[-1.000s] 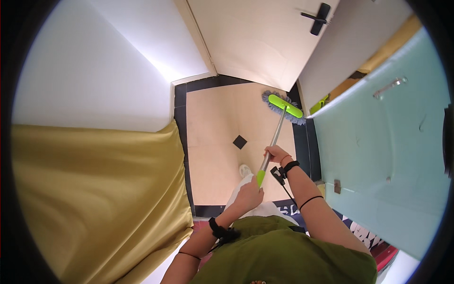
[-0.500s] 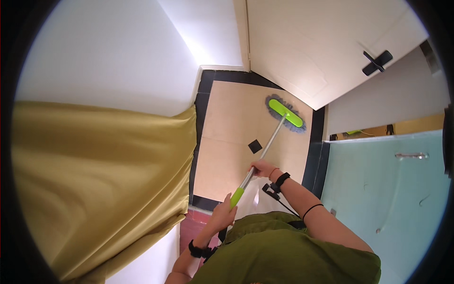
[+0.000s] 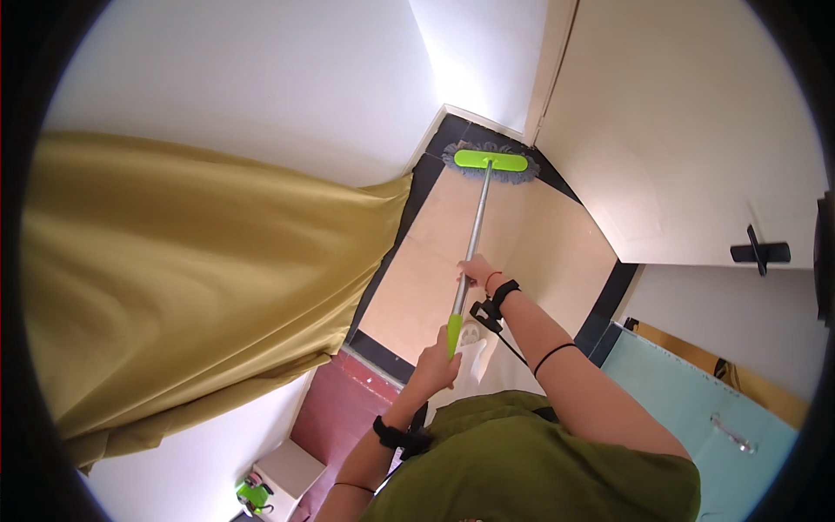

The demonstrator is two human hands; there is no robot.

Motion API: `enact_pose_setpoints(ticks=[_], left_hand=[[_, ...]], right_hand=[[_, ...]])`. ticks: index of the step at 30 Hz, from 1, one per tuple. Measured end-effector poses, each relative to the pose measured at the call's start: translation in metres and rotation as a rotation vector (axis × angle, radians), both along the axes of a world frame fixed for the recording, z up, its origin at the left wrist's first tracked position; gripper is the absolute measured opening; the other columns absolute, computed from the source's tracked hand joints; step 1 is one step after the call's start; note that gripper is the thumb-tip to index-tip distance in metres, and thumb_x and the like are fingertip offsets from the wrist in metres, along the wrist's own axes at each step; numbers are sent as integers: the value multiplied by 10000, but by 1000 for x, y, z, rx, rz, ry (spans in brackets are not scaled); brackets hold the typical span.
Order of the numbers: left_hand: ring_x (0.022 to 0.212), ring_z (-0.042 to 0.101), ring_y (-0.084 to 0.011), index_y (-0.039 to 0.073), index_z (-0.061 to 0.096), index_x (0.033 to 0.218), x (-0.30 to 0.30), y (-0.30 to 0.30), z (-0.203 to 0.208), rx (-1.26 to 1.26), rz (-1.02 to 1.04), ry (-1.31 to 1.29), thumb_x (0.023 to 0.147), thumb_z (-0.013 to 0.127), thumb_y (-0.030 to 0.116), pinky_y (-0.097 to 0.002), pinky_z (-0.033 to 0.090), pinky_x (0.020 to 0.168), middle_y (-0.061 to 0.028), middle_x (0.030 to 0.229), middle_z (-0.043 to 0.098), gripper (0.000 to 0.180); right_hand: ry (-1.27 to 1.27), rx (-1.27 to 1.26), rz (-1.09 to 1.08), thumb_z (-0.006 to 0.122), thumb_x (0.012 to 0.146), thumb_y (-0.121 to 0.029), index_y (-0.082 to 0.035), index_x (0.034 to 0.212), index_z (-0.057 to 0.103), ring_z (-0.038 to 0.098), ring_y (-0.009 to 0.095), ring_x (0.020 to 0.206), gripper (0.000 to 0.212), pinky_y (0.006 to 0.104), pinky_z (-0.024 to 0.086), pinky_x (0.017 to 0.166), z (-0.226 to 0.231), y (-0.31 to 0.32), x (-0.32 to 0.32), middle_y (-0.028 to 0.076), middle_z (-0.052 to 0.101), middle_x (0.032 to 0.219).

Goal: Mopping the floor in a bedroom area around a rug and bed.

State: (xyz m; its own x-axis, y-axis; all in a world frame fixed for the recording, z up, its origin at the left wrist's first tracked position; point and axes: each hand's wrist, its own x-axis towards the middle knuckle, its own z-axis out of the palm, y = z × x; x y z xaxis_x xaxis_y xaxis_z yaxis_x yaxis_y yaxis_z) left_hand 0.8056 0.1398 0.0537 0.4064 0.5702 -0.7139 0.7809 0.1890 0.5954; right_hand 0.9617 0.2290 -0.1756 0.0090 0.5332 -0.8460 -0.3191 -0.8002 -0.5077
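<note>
A mop (image 3: 477, 217) with a silver pole stretches forward from my hands to the floor. Its bright green plate sits on a grey fringed head (image 3: 513, 177), which rests across the dark tile border near the far wall corner. My left hand (image 3: 435, 364) is closed round the green grip at the pole's near end. Further up, my right hand (image 3: 476, 271) wraps the metal part of the pole. Each wrist wears a black band.
A mustard curtain (image 3: 217, 235) hangs along the left. The beige door (image 3: 678, 130) with a black handle (image 3: 760, 253) borders the floor at right, beside a pale turquoise panel (image 3: 661, 400). At lower left, a green object (image 3: 253, 494) is near a whitish box (image 3: 290, 468).
The mop head has swung left and farther away, from beside the door to the far corner. My view has turned, bringing the whitish box into sight at lower left.
</note>
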Motion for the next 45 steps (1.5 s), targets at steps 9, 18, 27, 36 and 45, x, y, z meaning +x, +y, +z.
enact_pose_setpoints(ticks=[9, 18, 27, 36, 45], left_hand=[[467, 593, -329, 92, 250, 1274, 24, 2, 5, 54, 55, 131, 803, 503, 112, -422, 508, 508, -240, 646, 588, 535], [545, 614, -336, 101, 341, 1234, -4, -61, 157, -118, 139, 432, 834, 522, 256, -435, 505, 595, -171, 600, 604, 465], [532, 625, -300, 122, 294, 1324, -12, -92, 110, -63, 423, 345, 790, 600, 266, -392, 525, 565, -194, 667, 618, 633], [552, 613, -335, 125, 312, 1294, 49, -24, -35, -8, 576, 133, 749, 537, 125, -448, 495, 560, -206, 699, 606, 590], [768, 626, -338, 120, 347, 1308, 72, -75, -48, 158, 562, 214, 753, 540, 91, -429, 507, 626, -169, 856, 605, 589]], right_hand=[[-63, -37, 390, 537, 830, -280, 78, 766, 535, 607, 254, 508, 364, 349, 511, 401, 33, 15, 27, 159, 587, 648], [414, -115, 890, 585, 790, -411, -24, 686, 593, 573, 165, 452, 401, 284, 500, 428, 96, -62, -36, 73, 564, 549], [308, 59, 650, 556, 790, -198, -18, 582, 531, 490, 125, 365, 276, 260, 391, 322, 51, -72, -67, 56, 523, 503], [126, 284, 725, 498, 821, -272, -111, 599, 419, 382, 86, 328, 286, 234, 289, 282, -22, 43, 24, -20, 399, 466], [107, 25, 969, 512, 855, -358, -111, 715, 489, 480, 125, 407, 285, 251, 384, 336, -62, 28, 60, 17, 485, 556]])
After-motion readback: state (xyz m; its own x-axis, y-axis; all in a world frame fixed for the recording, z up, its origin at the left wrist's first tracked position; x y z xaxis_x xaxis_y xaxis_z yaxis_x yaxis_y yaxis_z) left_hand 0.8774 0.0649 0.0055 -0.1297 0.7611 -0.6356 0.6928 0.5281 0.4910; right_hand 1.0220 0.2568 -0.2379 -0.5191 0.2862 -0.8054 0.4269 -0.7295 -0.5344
